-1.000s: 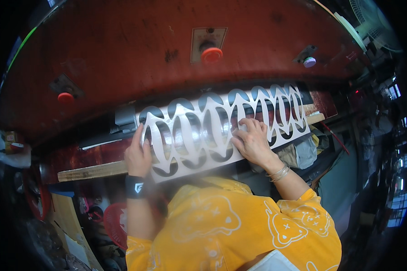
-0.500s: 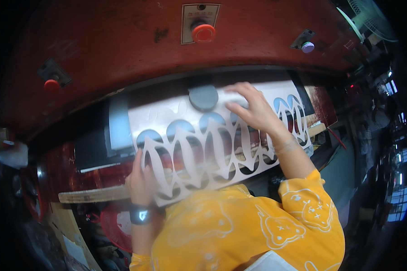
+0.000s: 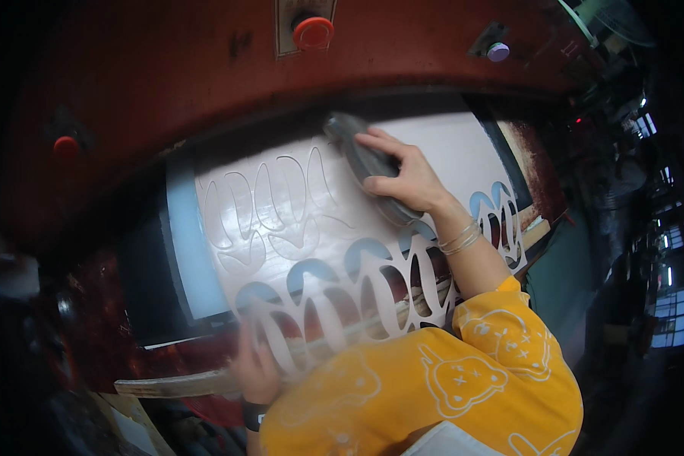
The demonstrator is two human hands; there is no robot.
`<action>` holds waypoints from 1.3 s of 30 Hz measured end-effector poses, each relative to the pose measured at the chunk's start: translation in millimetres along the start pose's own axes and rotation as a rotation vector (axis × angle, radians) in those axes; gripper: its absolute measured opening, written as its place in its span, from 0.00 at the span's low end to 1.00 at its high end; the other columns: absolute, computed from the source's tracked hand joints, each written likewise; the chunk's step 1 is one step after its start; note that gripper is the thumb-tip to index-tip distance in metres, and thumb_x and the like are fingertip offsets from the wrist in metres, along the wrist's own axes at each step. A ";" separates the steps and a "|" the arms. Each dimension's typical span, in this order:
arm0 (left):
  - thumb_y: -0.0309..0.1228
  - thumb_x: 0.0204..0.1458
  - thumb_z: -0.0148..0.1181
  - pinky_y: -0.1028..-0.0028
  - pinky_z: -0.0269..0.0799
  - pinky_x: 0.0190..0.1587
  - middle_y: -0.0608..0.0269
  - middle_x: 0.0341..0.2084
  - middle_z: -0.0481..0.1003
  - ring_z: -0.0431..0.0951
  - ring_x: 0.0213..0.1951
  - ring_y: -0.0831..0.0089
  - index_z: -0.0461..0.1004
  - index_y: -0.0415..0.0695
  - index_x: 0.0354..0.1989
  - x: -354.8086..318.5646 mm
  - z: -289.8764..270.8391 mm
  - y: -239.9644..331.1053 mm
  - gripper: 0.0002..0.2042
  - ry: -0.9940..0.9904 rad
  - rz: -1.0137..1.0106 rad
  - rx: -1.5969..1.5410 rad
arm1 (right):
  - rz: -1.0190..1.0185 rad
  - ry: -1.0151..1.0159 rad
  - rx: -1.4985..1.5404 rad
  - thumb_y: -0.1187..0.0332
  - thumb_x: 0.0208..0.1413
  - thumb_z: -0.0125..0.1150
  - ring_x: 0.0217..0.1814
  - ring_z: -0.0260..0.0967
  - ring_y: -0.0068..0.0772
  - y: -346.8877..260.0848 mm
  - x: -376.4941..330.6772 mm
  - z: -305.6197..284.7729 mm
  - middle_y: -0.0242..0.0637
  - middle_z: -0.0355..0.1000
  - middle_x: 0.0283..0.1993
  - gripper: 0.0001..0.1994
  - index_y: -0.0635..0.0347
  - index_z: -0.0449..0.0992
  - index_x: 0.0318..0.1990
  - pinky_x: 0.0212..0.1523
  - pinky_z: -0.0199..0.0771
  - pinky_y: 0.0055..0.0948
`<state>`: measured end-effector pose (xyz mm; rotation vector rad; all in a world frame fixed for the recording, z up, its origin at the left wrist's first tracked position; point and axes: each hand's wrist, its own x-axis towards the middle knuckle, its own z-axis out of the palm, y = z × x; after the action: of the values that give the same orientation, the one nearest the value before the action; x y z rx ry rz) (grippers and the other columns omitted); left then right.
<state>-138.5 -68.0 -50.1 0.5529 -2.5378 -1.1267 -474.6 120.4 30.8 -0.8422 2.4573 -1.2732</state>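
One white sheet (image 3: 281, 220) with cut-out loops, lying on the red press (image 3: 167, 68) bed. Right hand (image 3: 406, 178) closed around one dark oblong die (image 3: 368, 163) atop the sheet; left hand (image 3: 254, 372) grips its lacy near edge. Two red round buttons (image 3: 313, 32), one pale knob (image 3: 498, 52).

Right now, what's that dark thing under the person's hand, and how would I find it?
Find the big red machine; below it lies a white sheet with cut-out loops. On its upper part the right hand grips a long dark grey tool, the only dark, solid object lying on the white.
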 end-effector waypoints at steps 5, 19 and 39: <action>0.22 0.53 0.47 0.69 0.70 0.28 0.46 0.30 0.77 0.77 0.23 0.63 0.61 0.37 0.62 0.3 -0.7 3.1 0.25 -0.026 -0.039 -0.017 | -0.031 0.160 -0.394 0.60 0.34 0.63 0.66 0.54 0.56 15.5 -3.5 2.1 0.57 0.54 0.67 0.34 0.58 0.72 0.57 0.65 0.56 0.39; 0.23 0.53 0.48 0.71 0.72 0.32 0.45 0.38 0.77 0.79 0.29 0.63 0.61 0.36 0.62 1.9 -3.0 1.0 0.24 0.013 0.019 -0.051 | -0.072 0.207 -0.262 0.59 0.44 0.65 0.65 0.55 0.52 36.6 -13.6 -5.1 0.54 0.58 0.64 0.27 0.58 0.73 0.53 0.65 0.56 0.41; 0.24 0.55 0.47 0.74 0.68 0.30 0.51 0.27 0.75 0.71 0.23 0.75 0.66 0.40 0.58 -5.2 5.9 2.5 0.21 0.177 0.069 -0.061 | -0.306 1.108 0.104 0.60 0.66 0.45 0.68 0.51 0.39 63.2 -98.7 -127.2 0.51 0.52 0.66 0.29 0.66 0.47 0.68 0.66 0.49 0.32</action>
<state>-137.0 -60.3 -52.7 0.5212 -2.3459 -1.0772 -478.1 292.2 50.3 -0.5501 3.0208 -2.4615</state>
